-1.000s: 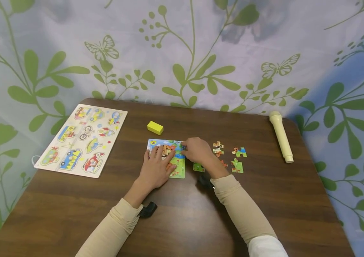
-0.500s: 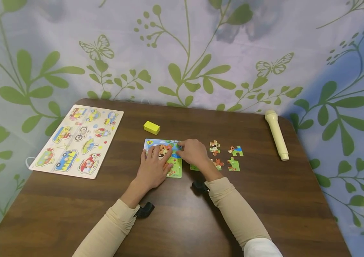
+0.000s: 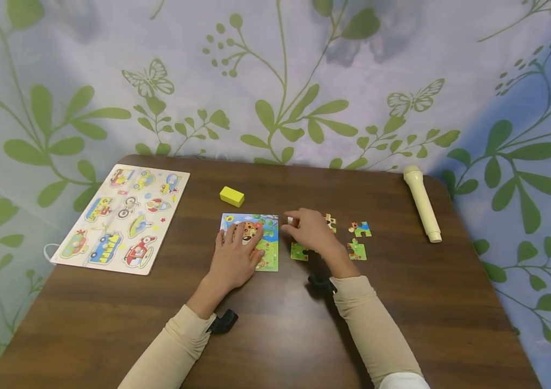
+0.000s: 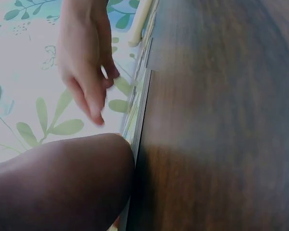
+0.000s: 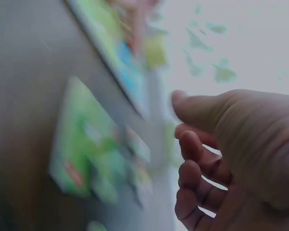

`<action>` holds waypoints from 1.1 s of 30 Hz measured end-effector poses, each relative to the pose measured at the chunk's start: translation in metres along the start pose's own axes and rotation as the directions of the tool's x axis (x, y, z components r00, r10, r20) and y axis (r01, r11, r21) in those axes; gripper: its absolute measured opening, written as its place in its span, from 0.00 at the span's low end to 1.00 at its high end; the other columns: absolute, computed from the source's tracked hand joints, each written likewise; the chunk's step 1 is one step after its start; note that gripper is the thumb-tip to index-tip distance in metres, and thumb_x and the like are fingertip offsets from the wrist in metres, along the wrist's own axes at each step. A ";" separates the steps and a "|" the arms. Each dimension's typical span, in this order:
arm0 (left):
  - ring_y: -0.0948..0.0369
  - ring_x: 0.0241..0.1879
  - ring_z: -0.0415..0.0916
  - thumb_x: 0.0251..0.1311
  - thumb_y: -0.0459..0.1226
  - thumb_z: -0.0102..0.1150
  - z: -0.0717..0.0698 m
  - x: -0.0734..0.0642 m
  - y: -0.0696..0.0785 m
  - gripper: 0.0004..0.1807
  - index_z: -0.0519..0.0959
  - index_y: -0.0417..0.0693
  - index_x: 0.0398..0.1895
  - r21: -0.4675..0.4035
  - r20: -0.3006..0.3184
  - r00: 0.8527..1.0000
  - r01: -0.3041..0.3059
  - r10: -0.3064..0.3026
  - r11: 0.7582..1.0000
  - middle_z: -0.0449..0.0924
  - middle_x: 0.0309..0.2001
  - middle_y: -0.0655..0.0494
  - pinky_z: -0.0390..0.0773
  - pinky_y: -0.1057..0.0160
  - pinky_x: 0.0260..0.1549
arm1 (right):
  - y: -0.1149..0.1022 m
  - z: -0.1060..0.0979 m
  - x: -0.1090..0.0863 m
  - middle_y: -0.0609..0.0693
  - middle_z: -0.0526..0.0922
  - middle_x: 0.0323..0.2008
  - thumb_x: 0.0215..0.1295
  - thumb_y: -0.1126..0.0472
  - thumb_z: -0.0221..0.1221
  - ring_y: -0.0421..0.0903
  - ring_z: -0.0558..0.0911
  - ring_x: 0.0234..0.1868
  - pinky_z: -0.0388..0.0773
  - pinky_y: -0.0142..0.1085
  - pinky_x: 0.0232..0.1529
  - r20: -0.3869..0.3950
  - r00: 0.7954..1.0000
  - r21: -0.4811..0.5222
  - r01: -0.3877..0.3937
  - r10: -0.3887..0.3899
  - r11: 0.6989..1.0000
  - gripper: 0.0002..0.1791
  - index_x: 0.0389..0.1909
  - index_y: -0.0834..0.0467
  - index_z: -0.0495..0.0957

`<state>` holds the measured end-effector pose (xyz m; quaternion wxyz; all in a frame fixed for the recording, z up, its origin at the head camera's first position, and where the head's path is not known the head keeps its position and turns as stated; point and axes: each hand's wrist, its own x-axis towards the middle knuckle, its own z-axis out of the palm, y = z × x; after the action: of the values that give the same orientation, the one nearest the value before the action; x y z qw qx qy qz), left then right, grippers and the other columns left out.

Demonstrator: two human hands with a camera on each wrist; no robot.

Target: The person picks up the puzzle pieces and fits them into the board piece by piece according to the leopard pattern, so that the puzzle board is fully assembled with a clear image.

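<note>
A picture puzzle with a spotted cartoon animal lies in the middle of the table. My left hand rests on it, fingers spread across the animal's face. Just right of the puzzle's edge, my right hand hovers over loose jigsaw pieces, hiding some of them. In the right wrist view, that hand's fingers are loosely bent with nothing between thumb and fingers. A green corner piece lies below the right hand. Farther right are a blue-green piece and another green piece.
A yellow block sits behind the puzzle. At the left lies a pale wooden board with vehicle pictures. A cream toy microphone rests near the right edge. Patterned cloth hangs behind the brown table.
The right hand was at the puzzle's upper right edge. It has now drawn away to the right, over the loose pieces. The left hand stays on the puzzle.
</note>
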<state>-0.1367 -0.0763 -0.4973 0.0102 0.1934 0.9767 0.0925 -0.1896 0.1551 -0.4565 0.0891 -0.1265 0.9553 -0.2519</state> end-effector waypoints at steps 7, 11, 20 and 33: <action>0.40 0.77 0.52 0.74 0.58 0.46 0.005 0.001 -0.002 0.31 0.62 0.69 0.79 -0.024 -0.007 1.000 0.022 -0.022 0.999 0.56 0.77 0.41 0.52 0.31 0.73 | 0.040 -0.024 -0.022 0.50 0.77 0.39 0.68 0.53 0.67 0.46 0.70 0.26 0.67 0.38 0.32 -0.023 0.997 0.015 -0.069 0.070 0.997 0.28 0.68 0.52 0.77; 0.41 0.76 0.53 0.73 0.58 0.47 0.006 0.002 -0.005 0.33 0.61 0.69 0.79 -0.042 -0.029 0.999 0.015 -0.016 0.999 0.57 0.76 0.43 0.53 0.32 0.72 | 0.044 -0.020 -0.023 0.51 0.76 0.41 0.68 0.52 0.67 0.46 0.71 0.31 0.68 0.39 0.33 0.023 0.999 -0.029 -0.040 0.041 0.999 0.31 0.71 0.50 0.74; 0.40 0.75 0.53 0.71 0.61 0.49 0.006 0.001 -0.033 0.39 0.59 0.57 0.81 -0.308 -0.102 0.993 0.027 -0.061 0.951 0.58 0.76 0.40 0.56 0.32 0.67 | 0.043 -0.009 -0.013 0.50 0.74 0.42 0.67 0.47 0.67 0.48 0.72 0.39 0.69 0.40 0.35 0.039 0.997 -0.087 -0.059 0.063 0.994 0.32 0.71 0.48 0.74; 0.42 0.80 0.50 0.56 0.65 0.67 -0.009 -0.016 -0.077 0.62 0.49 0.44 0.83 -0.324 0.038 0.999 -0.012 0.026 0.946 0.55 0.80 0.44 0.52 0.33 0.72 | 0.042 -0.003 -0.003 0.57 0.81 0.55 0.71 0.44 0.62 0.58 0.78 0.58 0.77 0.56 0.60 0.003 0.997 -0.391 0.069 -0.073 0.918 0.26 0.59 0.59 0.81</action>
<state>-0.1518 -0.1540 -0.5032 0.0612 0.2005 0.9460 0.2473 -0.1957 0.1926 -0.4747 0.0473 -0.1747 0.9816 -0.0601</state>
